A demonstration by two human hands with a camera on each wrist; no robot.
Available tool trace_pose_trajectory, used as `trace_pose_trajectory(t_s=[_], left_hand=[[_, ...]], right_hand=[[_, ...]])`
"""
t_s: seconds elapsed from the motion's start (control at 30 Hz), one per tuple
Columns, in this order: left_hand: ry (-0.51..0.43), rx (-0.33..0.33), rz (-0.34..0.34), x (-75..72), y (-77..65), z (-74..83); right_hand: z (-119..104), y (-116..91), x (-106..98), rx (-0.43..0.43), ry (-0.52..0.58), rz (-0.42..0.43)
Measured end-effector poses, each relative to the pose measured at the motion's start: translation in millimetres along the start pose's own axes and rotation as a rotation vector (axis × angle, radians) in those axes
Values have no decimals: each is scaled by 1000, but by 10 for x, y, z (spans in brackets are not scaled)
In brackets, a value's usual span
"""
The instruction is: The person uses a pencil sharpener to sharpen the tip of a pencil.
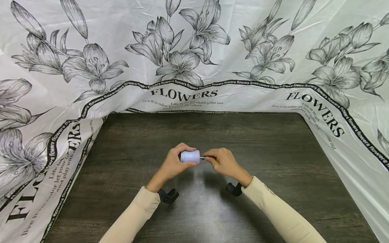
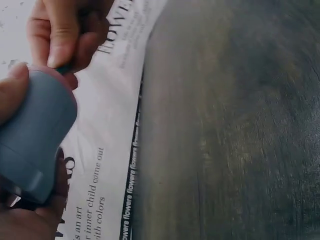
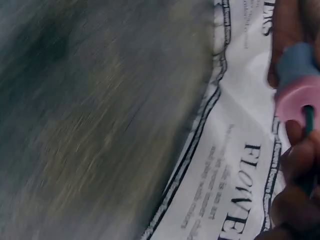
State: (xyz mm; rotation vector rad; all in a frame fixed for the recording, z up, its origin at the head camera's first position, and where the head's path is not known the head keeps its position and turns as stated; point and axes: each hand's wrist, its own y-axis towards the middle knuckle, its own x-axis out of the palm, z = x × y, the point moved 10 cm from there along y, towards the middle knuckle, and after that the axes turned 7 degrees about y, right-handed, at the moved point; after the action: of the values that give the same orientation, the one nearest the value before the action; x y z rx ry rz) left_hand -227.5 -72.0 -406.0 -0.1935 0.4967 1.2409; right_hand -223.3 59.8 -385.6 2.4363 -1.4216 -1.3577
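In the head view my left hand [image 1: 172, 163] grips a lavender pencil sharpener [image 1: 190, 157] on its side, thumb and fingers around its rounded body. Its pink end [image 3: 292, 100] faces right, and the right wrist view shows a round hole there. A slim dark green pencil [image 3: 309, 120] enters that hole. Close to the opening, my right hand [image 1: 225, 162] pinches the pencil between thumb and fingers, which hide most of its length. The left wrist view has the sharpener's body [image 2: 37, 120] large at the left, with the right hand's fingers [image 2: 62, 37] right at its end.
Both hands are above a dark wood-grain table [image 1: 261, 135]. A white cloth [image 1: 249, 98] printed with flowers and lettering hangs behind it and along its sides. Black wrist mounts [image 1: 169, 196] sit below both wrists.
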Motion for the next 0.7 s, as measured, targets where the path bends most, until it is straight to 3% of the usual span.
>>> trace_pose_trajectory(t_s=[0.1, 0.2, 0.3, 0.4, 0.53, 0.7], left_hand=[[43, -20, 35, -29, 6, -14], [13, -80, 28, -35, 33, -71], [-80, -164, -9, -22, 47, -160], [-184, -252, -31, -16, 45, -233], [-302, -337, -72, 10, 33, -267], [-408, -404, -183, 104, 4, -259]], right_hand=[[10, 3, -11, -15, -27, 7], [-114, -12, -75, -173, -162, 105], [-283, -60, -123, -344, -330, 228], [-413, -112, -132, -458, -493, 315], [-486, -171, -119, -537, -611, 371], [-516, -217, -112, -586, -650, 389]])
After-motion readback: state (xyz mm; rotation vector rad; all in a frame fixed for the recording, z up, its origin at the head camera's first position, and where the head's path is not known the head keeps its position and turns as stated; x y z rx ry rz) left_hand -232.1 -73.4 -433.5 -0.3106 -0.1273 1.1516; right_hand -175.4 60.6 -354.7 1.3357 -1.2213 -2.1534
